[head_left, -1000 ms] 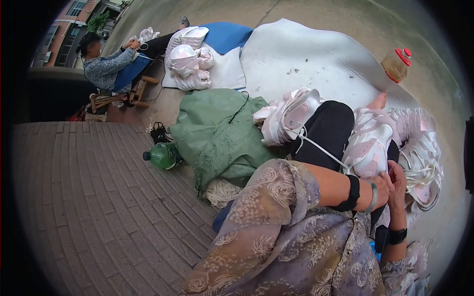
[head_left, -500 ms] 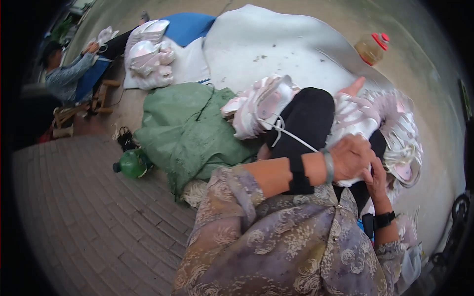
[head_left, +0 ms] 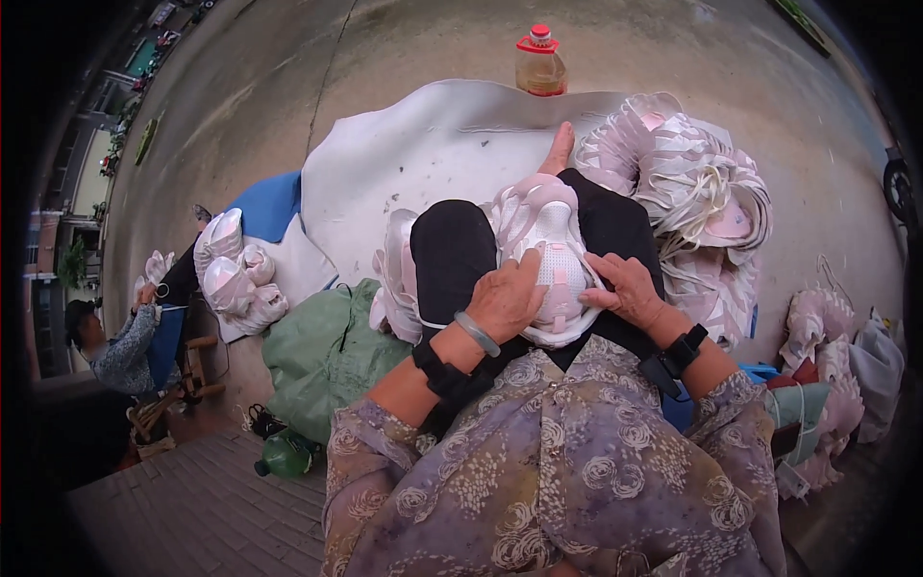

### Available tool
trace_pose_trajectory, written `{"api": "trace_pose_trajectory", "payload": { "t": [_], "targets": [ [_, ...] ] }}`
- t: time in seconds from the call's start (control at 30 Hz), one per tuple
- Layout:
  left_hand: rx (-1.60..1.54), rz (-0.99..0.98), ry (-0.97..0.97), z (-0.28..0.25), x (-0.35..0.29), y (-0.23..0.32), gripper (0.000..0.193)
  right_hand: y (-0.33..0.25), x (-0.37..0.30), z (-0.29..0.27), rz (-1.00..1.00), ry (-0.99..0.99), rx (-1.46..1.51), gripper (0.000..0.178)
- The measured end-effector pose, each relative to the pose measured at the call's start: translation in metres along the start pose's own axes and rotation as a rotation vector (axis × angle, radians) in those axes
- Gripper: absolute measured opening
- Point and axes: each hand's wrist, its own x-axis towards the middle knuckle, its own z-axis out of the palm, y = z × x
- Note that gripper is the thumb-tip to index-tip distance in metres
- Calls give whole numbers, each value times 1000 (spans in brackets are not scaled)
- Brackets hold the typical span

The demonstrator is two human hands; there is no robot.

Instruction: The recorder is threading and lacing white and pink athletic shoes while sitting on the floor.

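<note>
A white and pink shoe upper (head_left: 561, 274) with a mesh panel lies between my thighs, sole end toward me hidden. My left hand (head_left: 508, 293) is closed on its left edge, with the fingers bent over the mesh. On the opposite edge, my right hand (head_left: 627, 290) pinches the rim between thumb and fingers. Beyond it, more pink and white uppers (head_left: 529, 197) lie stacked in the same lap pile. A large bundle of nested shoe uppers (head_left: 707, 183) with white laces sits beside my right leg. Another stack (head_left: 389, 274) shows past my left knee.
A white sheet (head_left: 423, 144) covers the ground ahead, with a red-capped bottle (head_left: 541, 67) behind it. On the left are a green sack (head_left: 322, 332), a green bottle (head_left: 286, 454), more uppers (head_left: 236, 279) and a seated person (head_left: 120, 346). Bagged uppers (head_left: 822, 385) stand right.
My hands were close together over my right thigh; now they are apart on either side of the upper. The view has turned rightward, and the white cord across my lap no longer shows.
</note>
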Motion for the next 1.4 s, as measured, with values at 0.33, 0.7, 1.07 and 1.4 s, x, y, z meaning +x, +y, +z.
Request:
{"api": "trace_pose_trajectory", "payload": {
  "t": [0.33,0.7,1.07,1.4],
  "targets": [
    [-72,0,-25,-10,-2,-6,46,37,-7,-7,327,399,453,24],
    [-199,-198,-257,-30,16,0,55,230,-2,-3,1109,687,174,27],
    [-152,-211,-292,-32,19,2,57,263,25,-12,1294,611,16,19],
    [-120,-145,-328,-34,23,1,56,240,17,-84,863,1007,448,17]
  ]
}}
